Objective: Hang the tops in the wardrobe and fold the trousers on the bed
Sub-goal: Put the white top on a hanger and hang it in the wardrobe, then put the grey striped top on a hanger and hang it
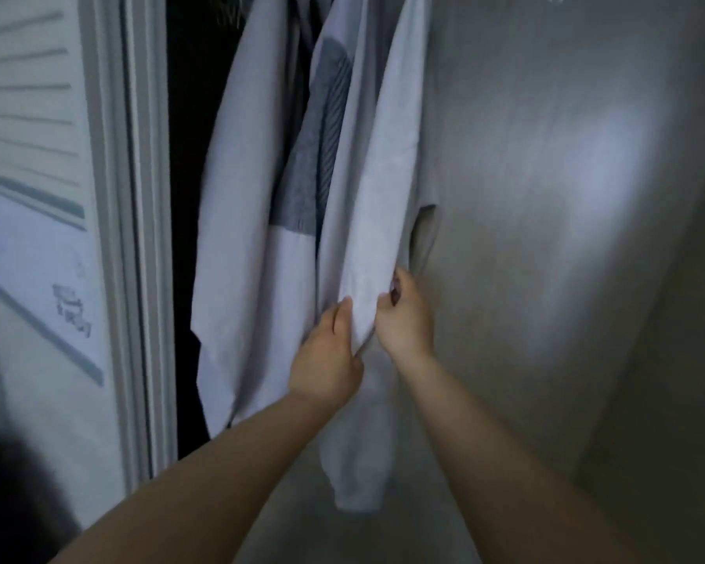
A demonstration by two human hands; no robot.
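Both hands on a hanging pale top at the wardrobe opening.

I see the left hand and right hand side by side at centre frame, each with fingers curled narrow round a fold of the pale grey-white cotton top, gripping it from either side. That top hangs from 12 o'clock and its sleeve end droops below the hands toward 6 o'clock. At 10 o'clock from the hands hangs a second pale grey-white garment, and between the two a grey ribbed knit piece shows. The dark wardrobe interior lies at 9 o'clock, bounded by a white moulded door frame. A smooth grey door panel fills 3 o'clock. Hangers and rail: cannot tell, image blurred.
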